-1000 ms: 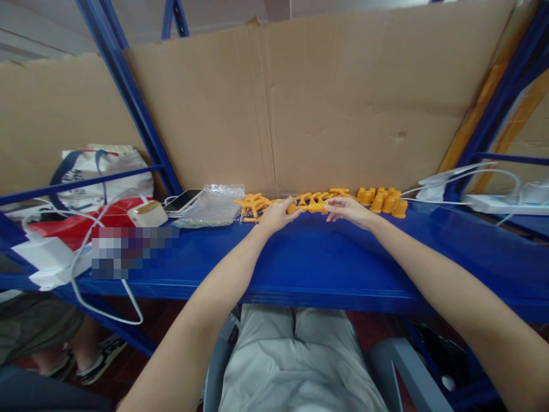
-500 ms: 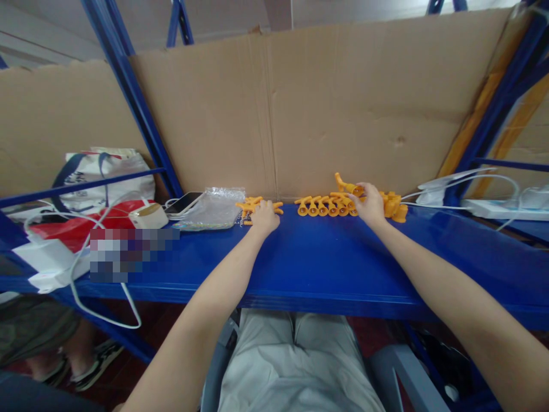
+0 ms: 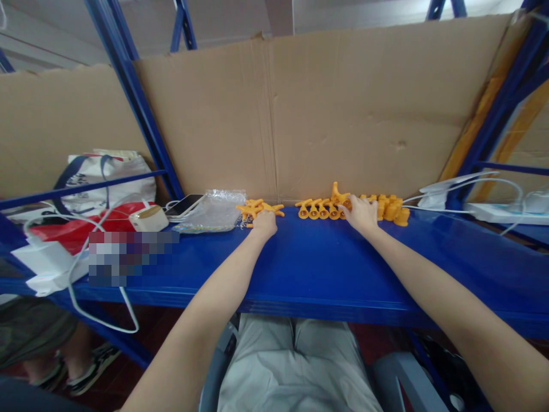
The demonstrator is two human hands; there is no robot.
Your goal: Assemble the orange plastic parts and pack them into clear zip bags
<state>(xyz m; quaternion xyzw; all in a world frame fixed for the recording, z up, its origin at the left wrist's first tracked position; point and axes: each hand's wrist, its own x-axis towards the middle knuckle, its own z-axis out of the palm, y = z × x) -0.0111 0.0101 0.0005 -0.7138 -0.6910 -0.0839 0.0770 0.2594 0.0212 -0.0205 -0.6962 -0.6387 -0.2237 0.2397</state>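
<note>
Small orange plastic parts lie along the back of a blue metal shelf [image 3: 326, 269]. My left hand [image 3: 263, 224] rests with curled fingers on a pile of star-shaped orange pieces [image 3: 256, 208]. My right hand [image 3: 362, 214] is closed on an orange funnel-shaped piece [image 3: 338, 196] at the right end of a row of funnel-shaped pieces [image 3: 316, 209]. Just right of that hand sits a cluster of orange cup-shaped pieces [image 3: 390, 208].
A cardboard sheet [image 3: 334, 109] backs the shelf. A clear plastic bag [image 3: 212, 212], a phone [image 3: 184, 204], a small white box [image 3: 148, 218], white chargers and cables lie to the left. A white power strip [image 3: 493, 212] is at the right. Another person's legs [image 3: 51, 343] show at lower left.
My hands parted from the middle. The left went to the star-shaped pile; the right lifted a funnel piece at the row's right end and has lowered it to the row.
</note>
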